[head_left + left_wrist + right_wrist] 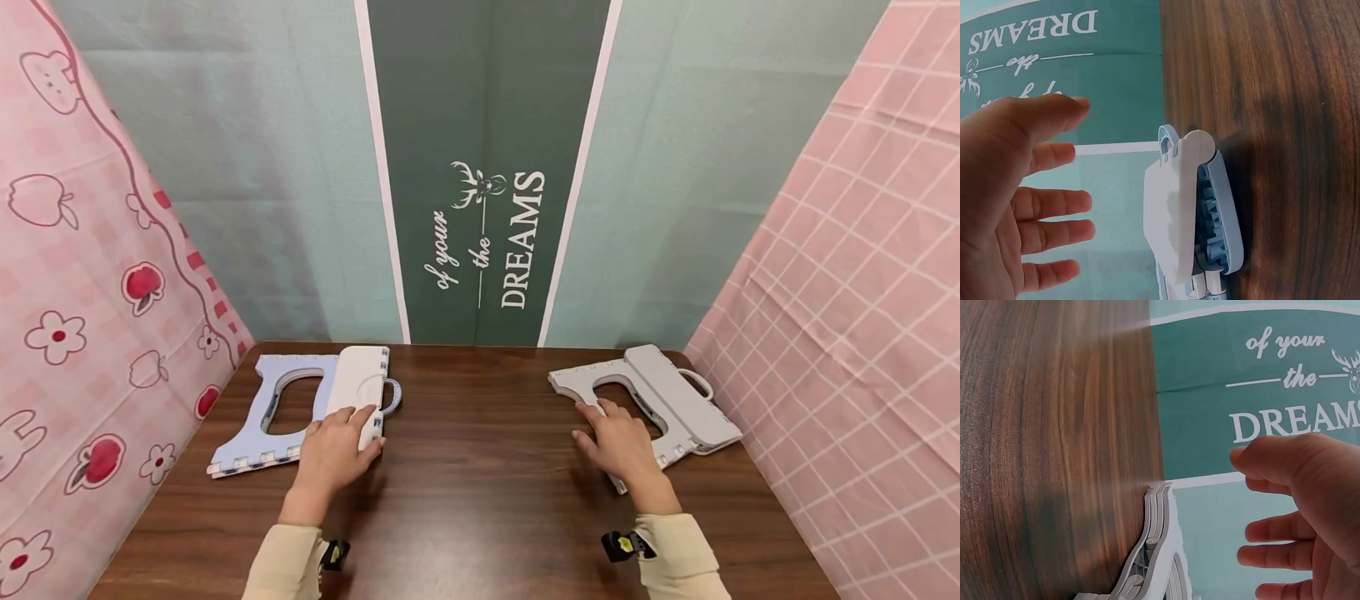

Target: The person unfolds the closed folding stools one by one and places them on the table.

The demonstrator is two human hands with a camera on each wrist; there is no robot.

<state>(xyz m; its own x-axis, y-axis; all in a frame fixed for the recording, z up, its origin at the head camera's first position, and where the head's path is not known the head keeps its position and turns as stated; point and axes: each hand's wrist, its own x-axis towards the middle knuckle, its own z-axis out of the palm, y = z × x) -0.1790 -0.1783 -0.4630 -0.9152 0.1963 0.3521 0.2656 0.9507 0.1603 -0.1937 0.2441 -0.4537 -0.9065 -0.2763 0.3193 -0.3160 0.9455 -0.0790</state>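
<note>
A folded step stool (pixel 356 367) with pale blue legs and a white top lies on the left of the table. Its small blue loop handle (pixel 396 397) points right. My left hand (pixel 333 450) is over the stool's near side, and the left wrist view shows its fingers spread and apart from the stool (pixel 1169 212). On the right lies a grey folded step stool (pixel 671 392), turned at an angle, its handle (pixel 699 382) at the far right. Above its near left part is my right hand (pixel 621 446), fingers extended and holding nothing; the right wrist view has the stool's leg (pixel 1170 540) below it.
The brown wooden table (pixel 472 483) runs between the two stools. A green cloth (pixel 480 108) with white lettering hangs behind its far edge. Pink patterned cloths hang at the left (pixel 97 333) and the right (pixel 847 275).
</note>
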